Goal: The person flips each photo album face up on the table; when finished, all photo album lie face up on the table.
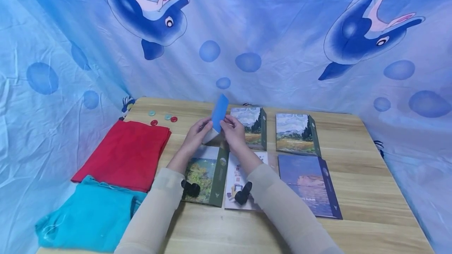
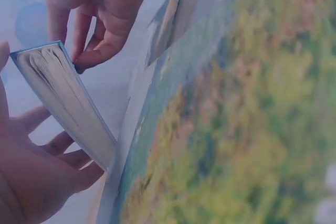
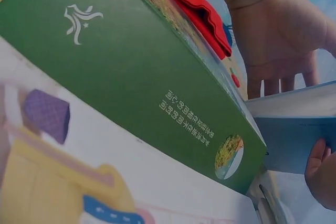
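In the head view, a photo album (image 1: pixel 220 112) with a plain blue side stands tilted on edge between both hands, above the table's middle. My left hand (image 1: pixel 195 136) holds it from the left, thumb on the near side and fingers behind. From the right, my right hand (image 1: pixel 234 132) pinches its edge between thumb and fingers. The left wrist view shows the album's white page block (image 2: pixel 63 98) end-on between its thin covers. Just below the hands lies an album with a green spine (image 3: pixel 105 61) and a leafy painted cover (image 1: pixel 201 175).
Two wheat-field albums (image 1: pixel 294 132) lie at the back right. In front are a white-covered album (image 1: pixel 231 179), partly under the right forearm, and a purple seaside album (image 1: pixel 305 179). Folded red cloth (image 1: pixel 127 152) and turquoise cloth (image 1: pixel 88 214) lie left, with several buttons (image 1: pixel 168 117) behind.
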Demonstrator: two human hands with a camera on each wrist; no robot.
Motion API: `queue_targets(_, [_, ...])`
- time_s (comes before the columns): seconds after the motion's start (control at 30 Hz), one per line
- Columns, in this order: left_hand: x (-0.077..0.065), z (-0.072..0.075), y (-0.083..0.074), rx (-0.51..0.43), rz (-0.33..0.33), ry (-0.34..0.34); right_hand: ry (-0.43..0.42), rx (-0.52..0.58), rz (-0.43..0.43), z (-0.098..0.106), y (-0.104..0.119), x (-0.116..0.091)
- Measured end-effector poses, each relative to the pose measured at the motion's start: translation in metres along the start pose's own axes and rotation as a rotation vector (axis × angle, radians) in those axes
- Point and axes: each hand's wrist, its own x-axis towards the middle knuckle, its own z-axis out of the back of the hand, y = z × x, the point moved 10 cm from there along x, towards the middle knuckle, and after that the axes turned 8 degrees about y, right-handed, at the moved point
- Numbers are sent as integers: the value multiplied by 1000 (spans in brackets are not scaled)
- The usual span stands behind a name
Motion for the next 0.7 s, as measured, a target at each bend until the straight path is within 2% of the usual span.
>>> queue_targets(0.17, [-4,7,3,-18,27,-29,43,-67,23,-7,2,-2])
queue_targets(0.33, [-7,17,15,-90,86,-64,175,-130,-50,-23,-11,-4])
queue_targets(0.43, [-6,22,21,-153,92,-91,242,-245,-71,-31,-14,-7])
queue_targets(0.57, [-5,28,23,-255,66,-119,285,-457,-37,-36,-13,-10])
queue_targets(0.63, [-6,33,23,-237,59,-131,299,-560,-11,-38,-11,-11])
queue_targets(0.7, [-6,40,24,-166,72,-145,316,-641,4,-41,-10,-13])
